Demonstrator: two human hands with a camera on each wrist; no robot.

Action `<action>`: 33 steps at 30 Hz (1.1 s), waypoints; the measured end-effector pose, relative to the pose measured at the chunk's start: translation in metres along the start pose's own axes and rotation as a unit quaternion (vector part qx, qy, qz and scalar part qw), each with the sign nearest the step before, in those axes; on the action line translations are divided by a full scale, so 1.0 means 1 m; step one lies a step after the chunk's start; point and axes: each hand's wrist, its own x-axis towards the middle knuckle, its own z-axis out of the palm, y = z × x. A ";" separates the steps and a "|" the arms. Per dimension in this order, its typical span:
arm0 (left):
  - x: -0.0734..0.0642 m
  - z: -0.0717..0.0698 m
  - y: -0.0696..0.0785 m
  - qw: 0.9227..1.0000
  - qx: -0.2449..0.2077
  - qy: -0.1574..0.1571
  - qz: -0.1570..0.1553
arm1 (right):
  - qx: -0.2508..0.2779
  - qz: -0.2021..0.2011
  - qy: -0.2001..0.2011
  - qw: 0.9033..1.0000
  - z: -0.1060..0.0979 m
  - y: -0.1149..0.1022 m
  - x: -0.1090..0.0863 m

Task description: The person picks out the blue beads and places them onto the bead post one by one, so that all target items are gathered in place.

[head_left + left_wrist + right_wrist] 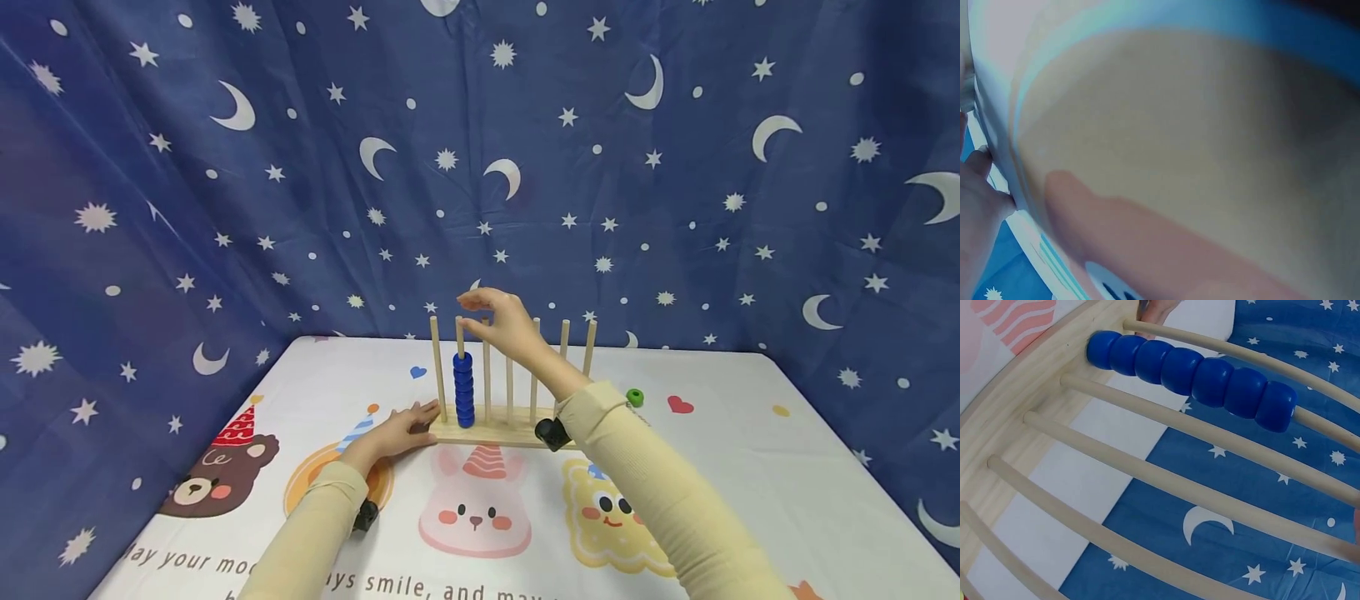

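Observation:
A wooden rack with several upright pegs stands on the table. Several blue beads are stacked on the second peg from the left; the right wrist view shows these blue beads closely, with bare peg above the top one. My right hand is beside that peg's tip, thumb and fingers spread apart with nothing visible between them. At the rack's left end, my left hand holds the base, thumb at the front and fingers toward the back. The left wrist view catches part of the left hand at its edge.
A green bead lies on the table to the right of the rack. The white tablecloth carries printed cartoon figures and lettering. Behind the table hangs a blue curtain with moons and stars. The other pegs bear no beads.

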 end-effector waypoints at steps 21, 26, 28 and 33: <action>0.001 -0.002 0.004 1.000 0.005 -0.001 -0.004 | 0.023 -0.051 0.023 0.998 -0.032 0.001 -0.017; 0.000 -0.002 0.004 0.999 0.034 -0.008 -0.005 | 0.029 -0.057 0.030 0.998 -0.040 -0.001 -0.027; 0.000 -0.001 0.004 0.999 0.048 -0.011 -0.003 | 0.036 -0.062 0.033 0.997 -0.044 -0.003 -0.031; -0.002 -0.001 0.004 0.998 0.061 -0.012 -0.005 | 0.035 -0.081 0.040 0.995 -0.051 -0.005 -0.039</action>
